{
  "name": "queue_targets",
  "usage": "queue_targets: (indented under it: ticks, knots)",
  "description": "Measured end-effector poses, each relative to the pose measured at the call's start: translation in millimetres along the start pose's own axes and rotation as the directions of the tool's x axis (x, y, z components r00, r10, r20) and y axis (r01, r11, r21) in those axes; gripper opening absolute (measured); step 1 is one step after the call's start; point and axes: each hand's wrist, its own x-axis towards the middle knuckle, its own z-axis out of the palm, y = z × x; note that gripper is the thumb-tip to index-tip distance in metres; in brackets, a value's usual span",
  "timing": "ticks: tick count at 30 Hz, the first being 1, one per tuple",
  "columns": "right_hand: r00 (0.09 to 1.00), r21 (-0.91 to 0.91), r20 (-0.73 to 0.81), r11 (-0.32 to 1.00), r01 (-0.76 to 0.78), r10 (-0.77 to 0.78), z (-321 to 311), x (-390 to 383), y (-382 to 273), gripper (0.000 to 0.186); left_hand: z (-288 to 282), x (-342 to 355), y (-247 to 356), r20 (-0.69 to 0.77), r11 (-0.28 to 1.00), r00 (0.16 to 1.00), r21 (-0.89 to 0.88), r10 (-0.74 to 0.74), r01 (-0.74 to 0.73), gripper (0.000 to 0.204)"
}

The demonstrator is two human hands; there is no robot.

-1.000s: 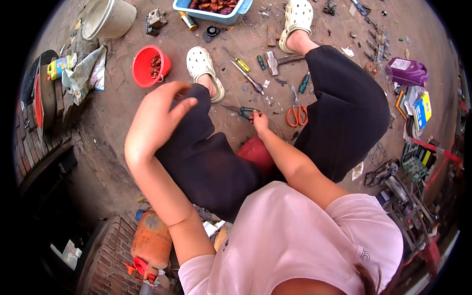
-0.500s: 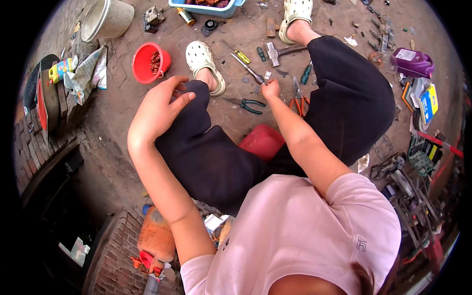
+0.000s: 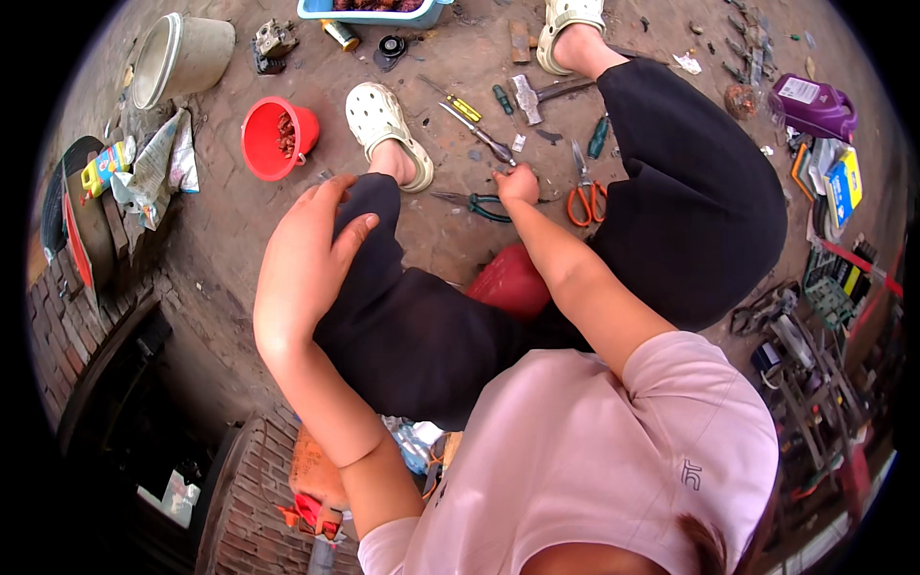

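Observation:
My left hand (image 3: 311,244) drapes over my left knee, thumb apart and fingers loosely stretched, holding nothing. Low over the ground between my legs is my right hand (image 3: 518,184), its fingers curled; what they hold, if anything, is hidden. Close beside those fingers lie green-handled pliers (image 3: 484,204), partly covered by the hand. The dark handle of a long, thin pointed tool (image 3: 494,148) ends just beyond it. To the right are orange-handled scissors (image 3: 581,196) and a green-handled screwdriver (image 3: 598,137). A hammer (image 3: 527,99) and a yellow-handled screwdriver (image 3: 464,107) lie farther off.
A red bucket (image 3: 264,144) with reddish-brown scraps stands left of my left shoe (image 3: 379,113). Behind are a whitish bucket (image 3: 206,57) and a blue basin (image 3: 422,17). A purple jug (image 3: 815,105) and scattered parts lie right. A red object (image 3: 513,283) sits between my thighs.
My right hand has drawn back slightly from the pointed tool's handle toward the pliers, now covering part of them. My left hand stays on the knee. The whole view has shifted a little.

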Motion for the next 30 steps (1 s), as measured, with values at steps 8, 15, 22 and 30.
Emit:
queue_targets:
  ticks: [8, 15, 22, 30]
  knots:
    - [0.982, 0.169, -0.188, 0.986, -0.003, 0.035, -21, 18, 22, 0.028, 166, 89, -7, 0.049, 0.888, 0.983, -0.424, -0.175, 0.179, 0.04]
    - [0.933, 0.21, -0.338, 0.956, 0.205, -0.126, -48, 51, 0, 0.025, 350, 141, -36, 0.031, 0.875, 0.907, -0.252, -0.419, 0.413, 0.068]
    - [0.894, 0.054, -0.26, 0.919, 0.39, -0.364, -64, 70, 4, 0.038, 366, 146, -39, -0.047, 0.847, 0.902, -0.368, -0.429, 0.384, 0.06]
    - [0.903, 0.058, -0.239, 0.923, 0.38, -0.357, -52, 59, 1, 0.028, 371, 167, -46, 0.024, 0.878, 0.944, -0.361, -0.329, 0.315, 0.032]
